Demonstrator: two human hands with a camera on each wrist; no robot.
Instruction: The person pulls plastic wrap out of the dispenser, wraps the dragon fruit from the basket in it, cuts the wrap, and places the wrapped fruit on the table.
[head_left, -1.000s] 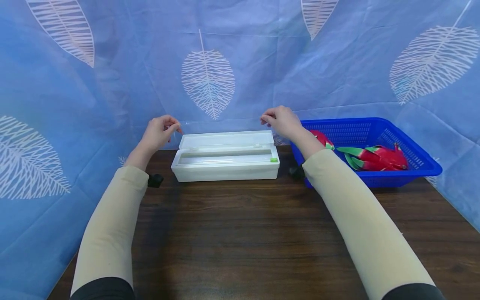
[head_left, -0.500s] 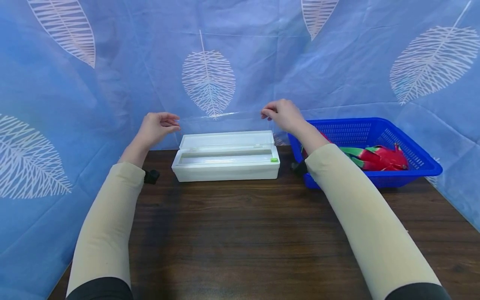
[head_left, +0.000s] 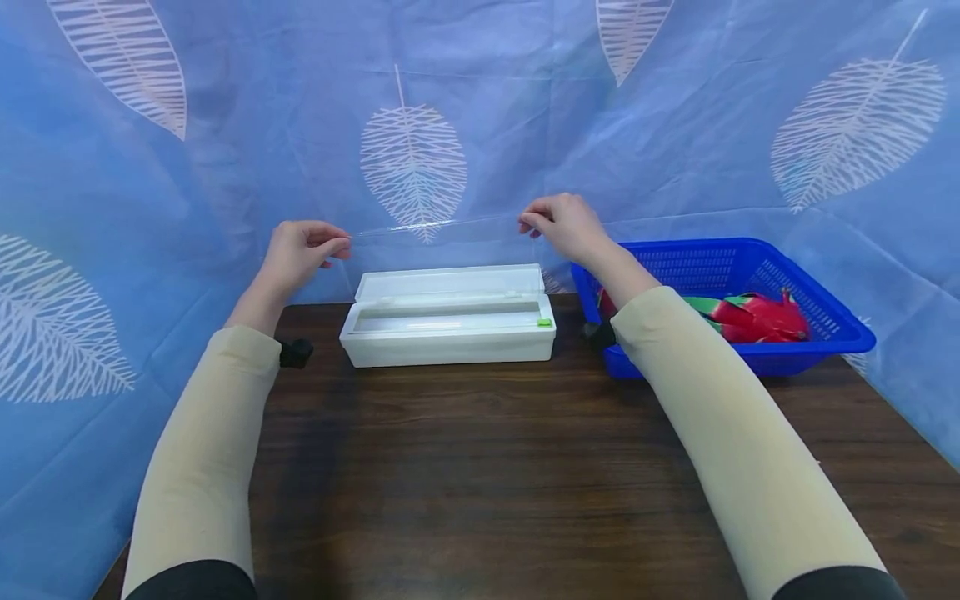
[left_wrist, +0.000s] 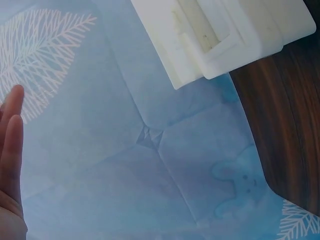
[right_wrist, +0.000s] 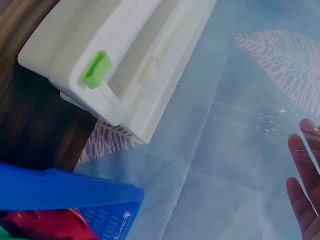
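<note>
Clear cling film (head_left: 427,226) stretches between my two hands above the back of a white cling film dispenser (head_left: 450,346), showing mainly as a shiny top edge. My left hand (head_left: 300,252) pinches its left end between thumb and fingers, up and left of the dispenser. At the other end my right hand (head_left: 567,227) pinches the film, higher and to the right. In the right wrist view, glints of film cross the fingertips (right_wrist: 300,155). The dispenser's lid (head_left: 450,282) is tipped back, and a green slider (head_left: 544,322) sits at its right end.
A blue plastic basket (head_left: 847,340) stands on the right of the dark wooden table (head_left: 480,467). It holds a red dragon fruit (head_left: 765,318); another is mostly hidden behind my right forearm. A blue leaf-print cloth (head_left: 285,100) hangs along the table's far edge.
My left hand has moved left and slightly up, opening its fingers a little and then pinching again. My right hand has risen slightly. The film's shiny edge shows more clearly between them.
</note>
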